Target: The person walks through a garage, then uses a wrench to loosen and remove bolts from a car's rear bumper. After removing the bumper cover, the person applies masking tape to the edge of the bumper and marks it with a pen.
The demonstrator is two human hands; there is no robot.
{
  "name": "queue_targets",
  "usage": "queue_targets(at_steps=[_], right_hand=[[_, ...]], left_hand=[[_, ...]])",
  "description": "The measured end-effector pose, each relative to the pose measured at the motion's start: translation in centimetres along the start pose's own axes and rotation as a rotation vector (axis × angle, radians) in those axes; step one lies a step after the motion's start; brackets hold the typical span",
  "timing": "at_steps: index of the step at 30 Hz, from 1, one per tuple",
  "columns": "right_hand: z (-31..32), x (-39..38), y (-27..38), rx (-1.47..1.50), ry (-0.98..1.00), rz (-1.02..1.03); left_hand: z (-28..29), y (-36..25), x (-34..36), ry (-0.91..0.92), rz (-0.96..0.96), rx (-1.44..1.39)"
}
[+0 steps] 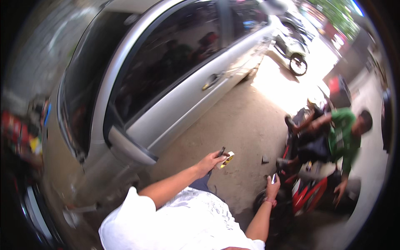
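My left hand [211, 162] grips a dark slim object [221, 151] and a small white-and-yellow item [228, 160], too small to identify, over the ground beside a silver car [175, 112]. The car's side mirror [129, 143] is left of that hand. Lower right, my right hand [271, 187] is closed on a small white object [273, 178], near a red-and-black motorbike [306, 191]. My white shirt fills the lower middle.
A person in a green shirt [341, 137] sits on the motorbike at the right. Another two-wheeler [291, 50] stands in sunlight beyond the car. A grey wall [362, 66] runs along the right. Colourful clutter [16, 129] lies at the far left. The floor [225, 125] is dusty concrete.
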State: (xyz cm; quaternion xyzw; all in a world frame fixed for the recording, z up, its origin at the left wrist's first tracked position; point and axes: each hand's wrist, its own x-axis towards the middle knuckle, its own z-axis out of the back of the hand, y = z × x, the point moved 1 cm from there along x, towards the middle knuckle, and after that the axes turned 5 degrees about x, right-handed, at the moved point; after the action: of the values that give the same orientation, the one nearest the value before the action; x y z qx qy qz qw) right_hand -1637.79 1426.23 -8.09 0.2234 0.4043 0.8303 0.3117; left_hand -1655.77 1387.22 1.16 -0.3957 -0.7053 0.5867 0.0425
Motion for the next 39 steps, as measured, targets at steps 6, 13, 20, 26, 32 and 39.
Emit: queue_targets(at_steps=[6, 13, 20, 26, 32, 39], right_hand=[[-5.9, 7.1, -0.3, 0.218, 0.398, -0.376], [-12.9, 16.6, 5.3, 0.14, 0.941, -0.28], [-23.5, 17.9, 14.7, 0.016, 1.527, 0.137], [-22.1, 2.0, 24.9, 0.203, 2.043, 0.141], [-14.4, -17.0, 36.3, 0.548, 2.225, 0.591], [-10.8, -33.5, 44.3, 0.131, 2.26, 1.053]], left_hand=[[-1.4, -9.4, 4.4, -0.089, -0.196, -0.114], [-3.1, -9.0, -3.4, -0.624, -0.388, -0.217], [-13.1, 3.2, -14.5, -1.313, -0.556, -0.725], [-18.1, 9.4, -18.0, -1.642, -0.559, -0.772], [-18.1, 6.2, -24.4, -1.66, -0.563, -0.777], [-17.2, 6.5, -40.5, -1.677, -0.716, -0.853]])
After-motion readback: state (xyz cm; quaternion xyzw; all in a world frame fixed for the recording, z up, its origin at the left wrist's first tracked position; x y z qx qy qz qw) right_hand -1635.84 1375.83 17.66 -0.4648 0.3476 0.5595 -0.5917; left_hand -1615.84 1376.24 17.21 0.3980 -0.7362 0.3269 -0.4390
